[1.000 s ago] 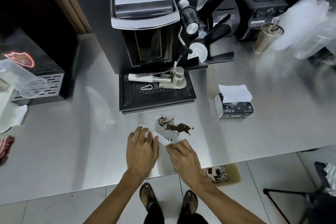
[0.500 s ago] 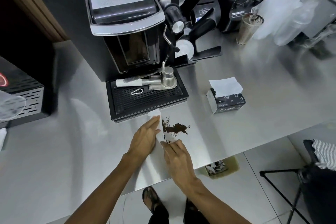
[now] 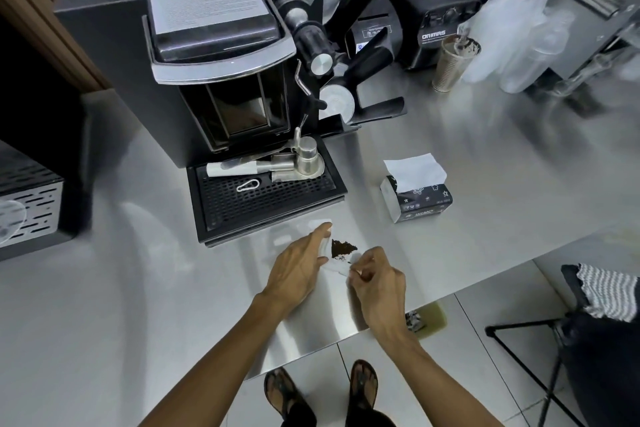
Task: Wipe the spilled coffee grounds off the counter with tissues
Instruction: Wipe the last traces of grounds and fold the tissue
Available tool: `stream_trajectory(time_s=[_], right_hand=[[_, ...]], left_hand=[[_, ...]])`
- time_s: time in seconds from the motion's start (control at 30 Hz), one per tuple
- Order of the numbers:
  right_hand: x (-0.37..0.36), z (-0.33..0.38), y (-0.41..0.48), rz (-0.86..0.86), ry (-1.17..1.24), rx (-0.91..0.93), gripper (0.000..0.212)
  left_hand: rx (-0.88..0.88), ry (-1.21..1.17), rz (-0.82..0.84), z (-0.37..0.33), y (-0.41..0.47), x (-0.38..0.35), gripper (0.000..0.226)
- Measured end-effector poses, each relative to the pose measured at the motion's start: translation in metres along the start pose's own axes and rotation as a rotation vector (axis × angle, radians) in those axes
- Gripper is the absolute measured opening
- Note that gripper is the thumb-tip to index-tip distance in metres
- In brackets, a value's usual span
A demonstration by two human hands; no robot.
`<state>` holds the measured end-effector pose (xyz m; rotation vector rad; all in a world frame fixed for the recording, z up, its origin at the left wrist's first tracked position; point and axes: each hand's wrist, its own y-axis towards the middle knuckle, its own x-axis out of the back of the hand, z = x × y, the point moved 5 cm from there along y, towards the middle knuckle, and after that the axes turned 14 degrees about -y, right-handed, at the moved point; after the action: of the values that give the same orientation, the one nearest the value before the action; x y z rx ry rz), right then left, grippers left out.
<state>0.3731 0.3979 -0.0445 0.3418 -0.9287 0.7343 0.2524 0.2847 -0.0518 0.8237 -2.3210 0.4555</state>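
Left fingers [image 3: 317, 236] straight, flat on tissue [image 3: 337, 268]; right fingers [image 3: 363, 258] pinch its near edge. We should hold tissue low on bench [image 3: 450, 253], fold it over coffee grounds [image 3: 341, 248], then scoop gently so nothing scatters.

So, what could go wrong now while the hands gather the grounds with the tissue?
1. The grounds lie near the front edge of the counter; a pull toward the person may drop some on the floor.
2. The right hand pinches only one edge of the tissue while the left hand presses it flat; lifting may spill grounds.
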Motion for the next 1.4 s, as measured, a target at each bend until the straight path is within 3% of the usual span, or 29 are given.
stream_trajectory(time_s=[0.4,0.63,0.8,1.0,1.2,1.4], right_hand=[[0.008,-0.001,0.041,-0.050,-0.018,-0.199,0.034],[0.005,0.015,0.046,-0.061,-0.057,-0.165,0.011],[0.003,0.025,0.047,-0.078,-0.083,-0.064,0.014],[-0.002,0.029,0.052,-0.084,0.091,-0.115,0.032],[-0.008,0.031,0.054,-0.035,0.246,-0.088,0.023],[-0.011,0.031,0.057,0.011,0.214,-0.022,0.019]], left_hand=[[-0.009,-0.010,-0.064,-0.009,0.007,-0.005,0.056],[-0.033,-0.010,-0.120,-0.016,0.007,-0.008,0.047],[-0.022,-0.023,-0.120,-0.017,0.007,-0.006,0.051],[-0.017,-0.031,-0.106,-0.015,0.008,-0.006,0.049],[-0.054,-0.019,-0.108,-0.012,0.008,-0.007,0.035],[-0.083,-0.017,-0.072,-0.008,0.009,-0.005,0.032]])
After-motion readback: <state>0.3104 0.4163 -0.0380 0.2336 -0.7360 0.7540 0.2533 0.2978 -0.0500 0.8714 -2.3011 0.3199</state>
